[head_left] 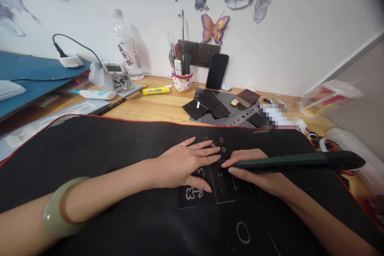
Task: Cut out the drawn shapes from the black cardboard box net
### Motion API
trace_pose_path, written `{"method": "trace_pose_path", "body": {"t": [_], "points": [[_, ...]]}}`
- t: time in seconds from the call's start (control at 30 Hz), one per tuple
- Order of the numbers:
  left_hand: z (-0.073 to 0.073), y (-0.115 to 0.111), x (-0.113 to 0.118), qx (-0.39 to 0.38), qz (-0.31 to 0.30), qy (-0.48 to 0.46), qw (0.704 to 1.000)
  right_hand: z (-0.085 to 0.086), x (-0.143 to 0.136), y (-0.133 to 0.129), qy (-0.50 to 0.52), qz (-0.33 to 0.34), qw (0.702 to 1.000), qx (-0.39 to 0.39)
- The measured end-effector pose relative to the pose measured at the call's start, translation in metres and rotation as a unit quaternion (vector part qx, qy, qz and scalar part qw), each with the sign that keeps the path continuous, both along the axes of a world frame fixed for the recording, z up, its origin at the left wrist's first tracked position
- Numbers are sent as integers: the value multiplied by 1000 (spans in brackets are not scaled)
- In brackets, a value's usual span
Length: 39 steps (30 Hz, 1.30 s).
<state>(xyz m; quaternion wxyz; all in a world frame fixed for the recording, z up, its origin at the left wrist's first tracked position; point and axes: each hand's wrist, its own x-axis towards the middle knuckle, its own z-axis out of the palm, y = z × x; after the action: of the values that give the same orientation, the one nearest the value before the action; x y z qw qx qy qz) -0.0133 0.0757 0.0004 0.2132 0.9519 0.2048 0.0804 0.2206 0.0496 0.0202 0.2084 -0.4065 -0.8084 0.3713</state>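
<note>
My left hand (187, 162) lies flat on black paper, its fingers spread and pointing right, with a ring on one finger and a pale green bangle (64, 208) on the forearm. White outlines (193, 194) like a flower show beside its thumb. My right hand (255, 168) pinches a thick dark green pen (303, 162), whose long body points right. Its tip is hard to make out, close to small shapes drawn on the black paper (225, 192). Below, a white oval (243, 232) is drawn on the dark sheet.
A black mat (120, 144) with a red edge covers the front of the wooden desk (129, 106). Behind it are a yellow tube (156, 91), a pen cup (182, 82), a phone (217, 71), black paper pieces (207, 104), a stencil ruler (241, 116) and a water bottle (127, 48).
</note>
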Motion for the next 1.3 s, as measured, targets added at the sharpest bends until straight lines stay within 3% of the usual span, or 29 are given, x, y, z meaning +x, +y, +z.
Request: {"method": "trace_pose_path", "body": {"t": [0.13,0.2,0.3,0.37,0.53,0.77,1.3], "points": [[1,0,0,3,4,-3,1000,-1,0,-2,13,-19,1000,-20],[1,1,0,6,9,-4,1000,-5,1,-2,91,-87,989,-78],[3,0,3,27,22,-17,999,-14,5,4,277,-233,922,-136],[6,-3,7,43,31,-38,998,-19,8,11,341,-276,888,-136],[15,-12,21,-11,56,-54,997,-20,11,19,389,-295,856,-169],[21,-4,34,-60,74,-20,995,-19,7,15,420,-272,840,-209],[13,5,37,-109,72,-29,991,-21,10,16,429,-253,838,-225]]}}
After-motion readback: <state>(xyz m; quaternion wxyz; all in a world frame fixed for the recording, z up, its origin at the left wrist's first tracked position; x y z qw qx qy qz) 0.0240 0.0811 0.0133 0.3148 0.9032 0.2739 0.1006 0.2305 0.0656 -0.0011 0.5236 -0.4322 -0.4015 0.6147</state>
